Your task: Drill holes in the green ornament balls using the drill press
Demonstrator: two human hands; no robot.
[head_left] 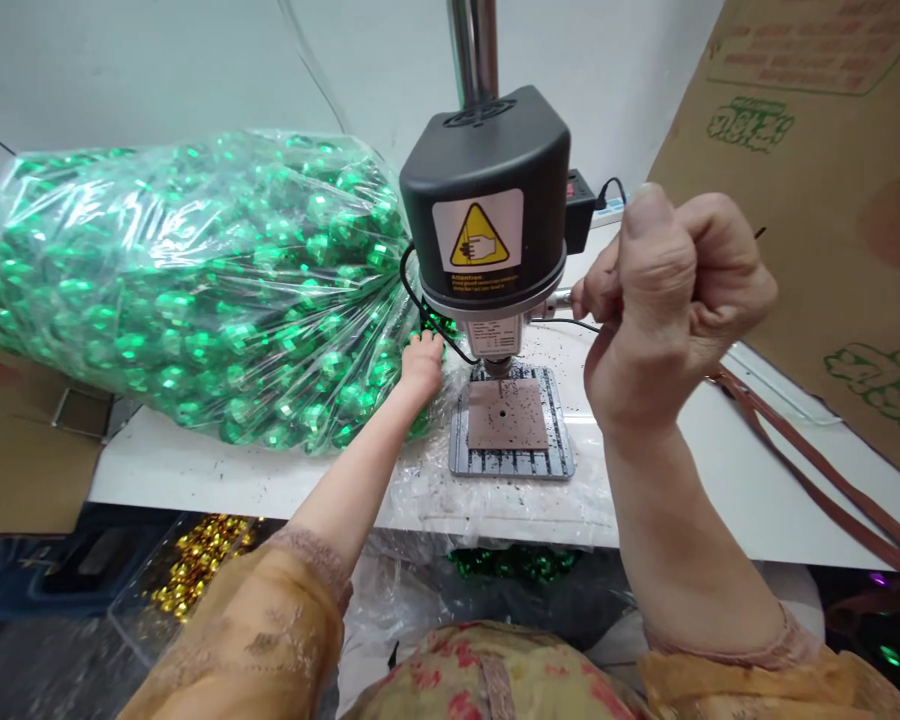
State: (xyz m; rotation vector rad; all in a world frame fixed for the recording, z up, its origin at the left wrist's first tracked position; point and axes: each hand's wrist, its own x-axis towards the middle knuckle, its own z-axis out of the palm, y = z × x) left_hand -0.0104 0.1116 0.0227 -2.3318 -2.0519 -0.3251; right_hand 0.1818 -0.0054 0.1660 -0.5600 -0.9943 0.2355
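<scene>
Green beads (316, 415) fill the bag (187, 215), left hand (422, 365) at its mouth, grip too hidden to tell; right hand (667, 300) curls round the lever (562, 300) of the drill (487, 150), so it seems best to keep the left off the pad (484, 435) when pulling

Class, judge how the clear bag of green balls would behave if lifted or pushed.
The clear bag is probably floppy, since its film creases and gathers toward the left hand. It may feel slippery, given its glossy shine. Pushed, it could shift and bulge, as rounded green balls fill it.
</scene>
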